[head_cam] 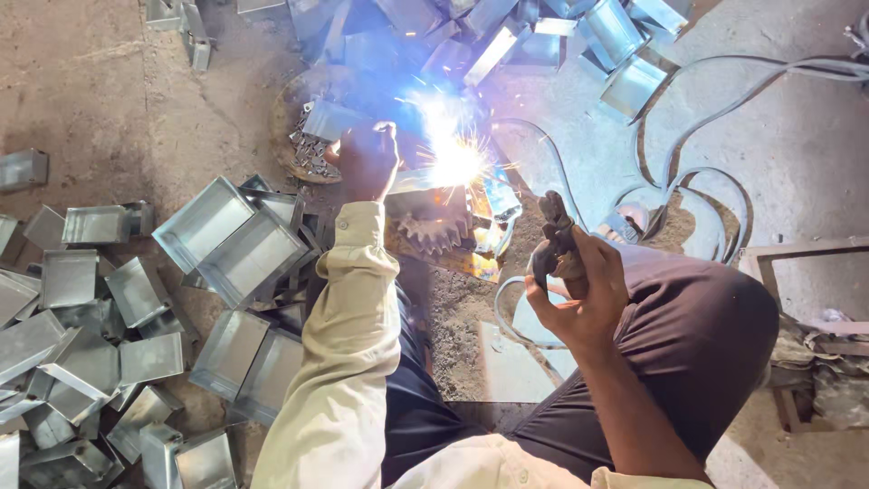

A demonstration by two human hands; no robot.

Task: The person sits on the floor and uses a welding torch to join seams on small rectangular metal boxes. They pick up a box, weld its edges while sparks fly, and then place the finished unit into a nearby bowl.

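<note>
Left hand point(367, 161) outstretched, right hand point(579, 294) raised, both hands closed

The person wears a pale cream shirt. The left arm has a long sleeve point(339, 362) that goes down to the wrist, with a cuff at the end and many folds in the cloth. The left hand point(367, 161) is bare, with no glove. The right sleeve is pushed up, so the lower arm is bare, and the right hand point(579, 299) has no glove either. Small buttons show on the shirt front. The trousers point(697, 335) are dark brown.
</note>
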